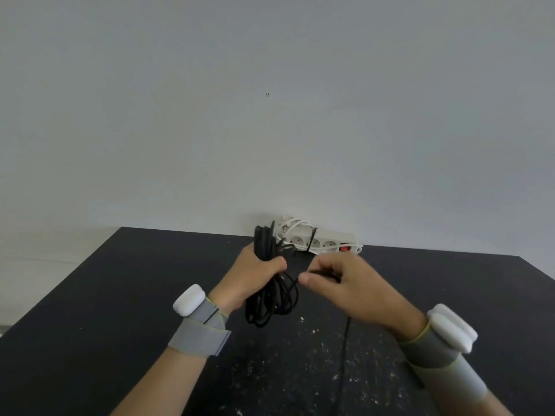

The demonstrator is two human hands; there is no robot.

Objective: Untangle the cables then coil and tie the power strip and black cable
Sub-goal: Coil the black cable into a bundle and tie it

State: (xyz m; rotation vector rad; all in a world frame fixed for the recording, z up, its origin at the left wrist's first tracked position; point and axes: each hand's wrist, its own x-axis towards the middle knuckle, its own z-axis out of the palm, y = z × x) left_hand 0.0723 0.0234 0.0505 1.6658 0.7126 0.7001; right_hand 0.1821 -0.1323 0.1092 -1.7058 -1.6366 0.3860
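Note:
My left hand (255,276) grips a bundle of coiled black cable (270,301) at its middle; loops stick up above the fist and hang below it over the table. My right hand (342,283) pinches a thin black strand of that cable between thumb and fingers, just right of the coil. A loose black length runs from under my right hand toward the near edge. The white power strip (326,240) lies at the table's far edge against the wall, with its white cord coiled on top and held by a dark tie.
The black table (120,295) carries white specks and crumbs near its front middle. A plain grey wall (270,115) rises right behind the table. Both wrists wear grey straps with white sensor pods.

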